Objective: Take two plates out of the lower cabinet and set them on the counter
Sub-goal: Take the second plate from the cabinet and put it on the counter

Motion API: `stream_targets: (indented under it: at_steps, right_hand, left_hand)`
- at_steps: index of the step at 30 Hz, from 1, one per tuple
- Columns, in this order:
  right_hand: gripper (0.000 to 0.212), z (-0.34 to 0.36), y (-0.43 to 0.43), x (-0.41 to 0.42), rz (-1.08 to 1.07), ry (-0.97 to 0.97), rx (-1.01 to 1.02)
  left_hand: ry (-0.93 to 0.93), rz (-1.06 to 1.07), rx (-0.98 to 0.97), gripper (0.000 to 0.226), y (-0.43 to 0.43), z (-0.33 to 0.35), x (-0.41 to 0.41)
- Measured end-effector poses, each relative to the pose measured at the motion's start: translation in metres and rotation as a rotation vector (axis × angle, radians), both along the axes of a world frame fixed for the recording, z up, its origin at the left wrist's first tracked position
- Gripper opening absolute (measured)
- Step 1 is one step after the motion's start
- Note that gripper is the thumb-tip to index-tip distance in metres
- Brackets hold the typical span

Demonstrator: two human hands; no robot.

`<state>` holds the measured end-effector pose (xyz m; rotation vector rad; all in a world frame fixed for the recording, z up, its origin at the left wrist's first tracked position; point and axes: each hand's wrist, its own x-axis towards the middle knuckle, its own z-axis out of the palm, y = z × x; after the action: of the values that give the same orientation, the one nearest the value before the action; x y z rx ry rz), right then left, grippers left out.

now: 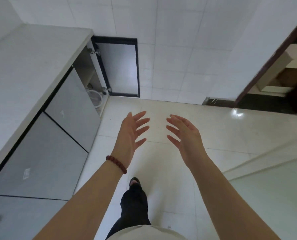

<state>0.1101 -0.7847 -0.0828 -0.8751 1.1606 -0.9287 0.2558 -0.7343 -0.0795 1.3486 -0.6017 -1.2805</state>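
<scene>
Reaching out over the floor [170, 163], left hand [132, 130] and right hand [185, 134] are empty, fingers spread, palms facing, likely readying for a plate. The open lower cabinet [92, 73], beneath the counter [31, 58], holds pale round shapes [94, 97] that may be the plates; I cannot tell

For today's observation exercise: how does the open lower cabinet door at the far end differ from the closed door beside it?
The open door stands swung out by the tiled wall, baring two hinges and a white hose inside; the closed door lies flush under the counter. The closed door bears a small pale mark; the open door's panel looks plain. Both are grey with dark edging.
</scene>
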Motion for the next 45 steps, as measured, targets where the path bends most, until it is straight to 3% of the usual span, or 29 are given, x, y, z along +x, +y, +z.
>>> stream_targets:
  at_steps: [12,21,26,36,45]
  right_hand:
    - [0.025,0.007,-0.203,0.109,0.014,0.005,-0.007]
    - [0.023,0.002,-0.304,0.174,0.087,0.027,0.010]
    - [0.014,-0.001,-0.376,0.218,0.207,0.022,-0.014]
    - [0.020,0.002,-0.534,0.308,0.523,0.051,-0.020]
    - [0.015,-0.015,-0.588,0.380,0.763,0.059,0.009]
  left_hand:
    - [-0.173,-0.081,-0.050,0.045,-0.207,0.003,0.103]
    - [-0.198,-0.031,-0.067,0.046,-0.306,-0.004,0.162]
    - [-0.183,0.100,-0.042,0.043,-0.366,-0.009,0.198]
    - [-0.124,0.464,0.027,0.039,-0.488,-0.006,0.258]
    - [-0.088,0.710,0.060,0.043,-0.518,-0.020,0.299]
